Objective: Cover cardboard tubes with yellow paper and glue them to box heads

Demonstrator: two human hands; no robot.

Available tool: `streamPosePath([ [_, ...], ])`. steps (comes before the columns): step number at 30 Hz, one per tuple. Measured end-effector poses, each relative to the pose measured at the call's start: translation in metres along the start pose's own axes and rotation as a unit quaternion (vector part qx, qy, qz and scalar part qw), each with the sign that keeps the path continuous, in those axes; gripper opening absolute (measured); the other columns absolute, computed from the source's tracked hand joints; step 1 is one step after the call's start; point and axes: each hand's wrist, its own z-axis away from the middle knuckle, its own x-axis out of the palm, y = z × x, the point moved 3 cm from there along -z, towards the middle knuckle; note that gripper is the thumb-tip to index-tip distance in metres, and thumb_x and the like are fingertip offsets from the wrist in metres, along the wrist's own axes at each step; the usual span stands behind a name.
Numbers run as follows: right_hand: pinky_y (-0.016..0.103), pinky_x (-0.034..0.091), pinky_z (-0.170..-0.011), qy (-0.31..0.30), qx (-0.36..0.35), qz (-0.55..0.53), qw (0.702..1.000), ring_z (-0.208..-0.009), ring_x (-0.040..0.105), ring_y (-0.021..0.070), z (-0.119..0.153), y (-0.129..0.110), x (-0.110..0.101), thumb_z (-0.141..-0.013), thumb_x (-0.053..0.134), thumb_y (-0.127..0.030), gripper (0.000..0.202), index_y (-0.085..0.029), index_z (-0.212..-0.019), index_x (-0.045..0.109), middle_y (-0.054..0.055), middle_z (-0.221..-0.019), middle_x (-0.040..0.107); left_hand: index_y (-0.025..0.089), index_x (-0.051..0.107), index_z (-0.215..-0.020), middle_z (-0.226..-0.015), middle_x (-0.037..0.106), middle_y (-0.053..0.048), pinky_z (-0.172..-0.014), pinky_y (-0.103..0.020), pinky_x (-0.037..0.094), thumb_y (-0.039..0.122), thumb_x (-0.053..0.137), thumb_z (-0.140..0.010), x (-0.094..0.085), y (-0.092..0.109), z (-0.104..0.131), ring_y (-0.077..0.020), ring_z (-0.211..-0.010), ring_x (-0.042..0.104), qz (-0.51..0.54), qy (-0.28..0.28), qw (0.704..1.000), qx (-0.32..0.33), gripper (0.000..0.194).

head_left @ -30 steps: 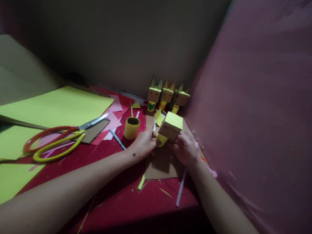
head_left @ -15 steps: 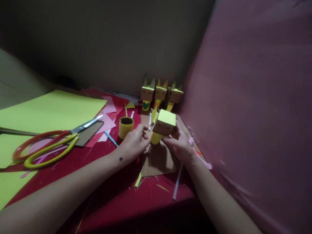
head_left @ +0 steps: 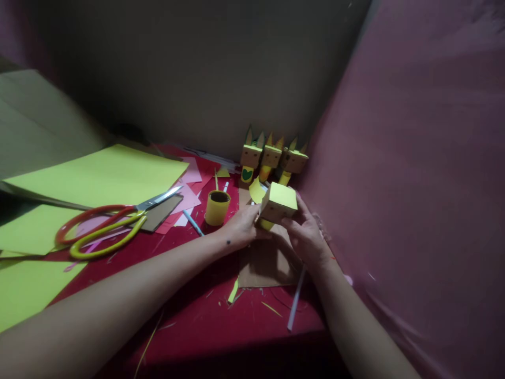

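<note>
Between my hands, above the brown cardboard sheet [head_left: 262, 266], is a small cardboard figure [head_left: 278, 209] with a box head, a yellow paper top and a yellow tube body. My left hand [head_left: 245, 226] grips low at the body, its fingertips partly hidden behind it. Around the right side of the head my right hand [head_left: 309, 236] is closed, thumb toward the front. A curled yellow paper piece [head_left: 256, 190] shows just behind the figure. Three similar figures with pointed ears stand behind, the leftmost figure [head_left: 251, 156] bearing a green heart.
Large scissors [head_left: 136, 215] with red and yellow handles lie left, over yellow paper sheets [head_left: 102, 176] and pink scraps [head_left: 188, 196]. A yellow cup-like tube [head_left: 218, 209] stands left of the cardboard. A glue stick [head_left: 296, 300] lies in front. Walls rise behind and right.
My left hand has moved in against the figure's body and closed on it. My right hand has come further around the head. The view has shifted slightly left.
</note>
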Motion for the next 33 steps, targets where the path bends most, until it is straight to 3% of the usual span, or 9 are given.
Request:
streamPosePath([
  [4,0.049,0.038,-0.112,-0.017,-0.002,-0.009,1.000,-0.123,0.056,0.0262,0.001,-0.003,0.004,-0.074,0.073,-0.025,0.064,-0.035,-0.134,0.053,0.001,-0.134,0.062,0.023,0.066,-0.108,-0.100,0.069,-0.004,-0.080,-0.035,0.050,0.022,0.079,-0.064,0.000,-0.004,-0.001,-0.0248,-0.092,0.064,-0.001,0.001,1.000,0.012,0.045],
  [12,0.052,0.038,-0.110,-0.027,-0.007,-0.004,1.000,-0.116,0.060,0.0282,0.002,-0.009,0.009,-0.077,0.071,-0.026,0.051,-0.031,-0.127,0.061,0.005,-0.121,0.069,0.025,0.065,-0.111,-0.107,0.069,-0.005,-0.087,-0.038,0.049,0.024,0.079,-0.063,0.004,-0.013,-0.004,-0.0286,-0.104,0.061,0.000,-0.003,1.000,0.021,0.050],
  [19,0.052,0.040,-0.108,-0.032,0.000,0.034,0.999,-0.119,0.058,0.0281,0.003,-0.005,0.003,-0.081,0.068,-0.028,0.051,-0.030,-0.131,0.058,0.006,-0.123,0.067,0.024,0.064,-0.111,-0.105,0.069,-0.005,-0.085,-0.038,0.050,0.024,0.077,-0.065,0.003,-0.012,-0.003,-0.0276,-0.100,0.063,-0.010,-0.013,1.000,0.016,0.048],
  [24,0.048,0.036,-0.113,-0.028,-0.014,0.039,0.999,-0.127,0.053,0.0255,0.003,-0.004,0.000,-0.080,0.069,-0.028,0.058,-0.034,-0.135,0.053,0.003,-0.137,0.059,0.023,0.063,-0.109,-0.108,0.068,-0.005,-0.084,-0.035,0.051,0.022,0.076,-0.066,-0.002,0.003,0.001,-0.0264,-0.100,0.064,-0.033,-0.014,0.999,0.020,0.045],
  [28,0.046,0.045,-0.105,-0.056,0.010,0.033,0.998,-0.127,0.053,0.0274,0.003,-0.002,0.002,-0.070,0.077,-0.026,0.077,-0.034,-0.140,0.045,0.005,-0.143,0.053,0.019,0.061,-0.109,-0.107,0.068,-0.009,-0.083,-0.036,0.052,0.019,0.070,-0.070,-0.013,0.020,0.013,-0.0275,-0.099,0.064,-0.096,-0.007,0.995,-0.001,0.041],
  [33,0.044,0.049,-0.097,-0.075,0.040,0.050,0.995,-0.115,0.059,0.0282,-0.002,0.011,0.006,-0.059,0.084,-0.025,0.072,-0.024,-0.125,0.053,0.007,-0.125,0.062,0.013,0.058,-0.113,-0.106,0.064,-0.016,-0.085,-0.047,0.047,0.019,0.046,-0.086,-0.042,0.052,0.033,-0.0309,-0.095,0.061,-0.219,0.080,0.972,-0.036,0.030],
])
